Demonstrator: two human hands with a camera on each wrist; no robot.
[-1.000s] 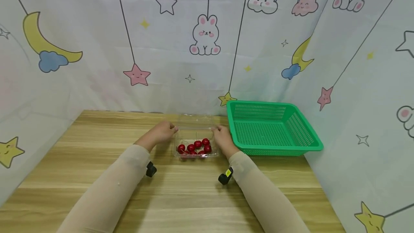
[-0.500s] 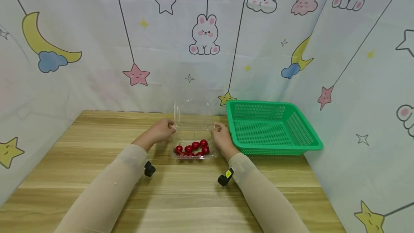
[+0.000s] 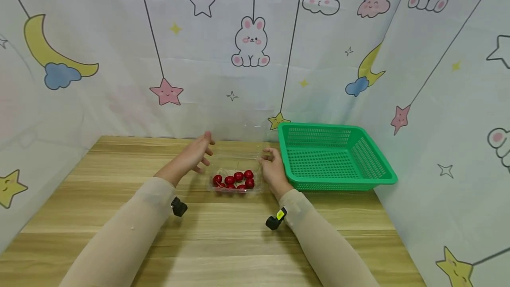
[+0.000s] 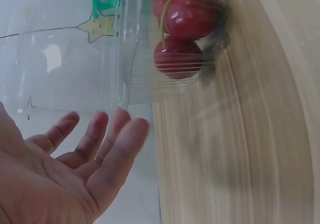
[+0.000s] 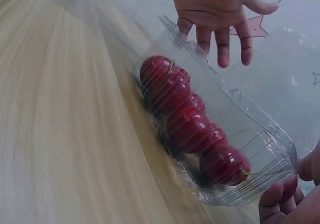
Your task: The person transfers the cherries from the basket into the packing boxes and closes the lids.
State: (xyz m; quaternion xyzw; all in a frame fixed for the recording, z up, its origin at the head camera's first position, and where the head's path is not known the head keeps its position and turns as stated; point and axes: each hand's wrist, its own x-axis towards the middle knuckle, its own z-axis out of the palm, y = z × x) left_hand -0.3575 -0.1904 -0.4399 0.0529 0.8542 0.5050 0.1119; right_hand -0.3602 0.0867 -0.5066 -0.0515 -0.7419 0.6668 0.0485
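A clear plastic clamshell box [image 3: 235, 189] with its lid raised stands on the table and holds several red cherries [image 3: 238, 177], some with stems. My left hand [image 3: 194, 153] is just left of the box, its fingers spread and nothing held. In the left wrist view, the left fingertips [image 4: 120, 126] are near the box's hinge edge. My right hand [image 3: 274, 169] is at the box's right rear corner. The right wrist view shows that hand [image 5: 295, 194] pinching the box's end, thumb on one side and fingers on the other. The transparent lid is hard to make out against the backdrop.
A green perforated plastic basket [image 3: 292, 176] stands right of the box, close to my right hand. The wooden table [image 3: 223, 242] ends at a white patterned cloth backdrop [image 3: 191, 114] behind and a similar cloth on the right.
The lid has swung up and back from half raised. My left hand has let go of the box and moved away to the left; the box has shifted slightly left. My right hand stays at its corner.
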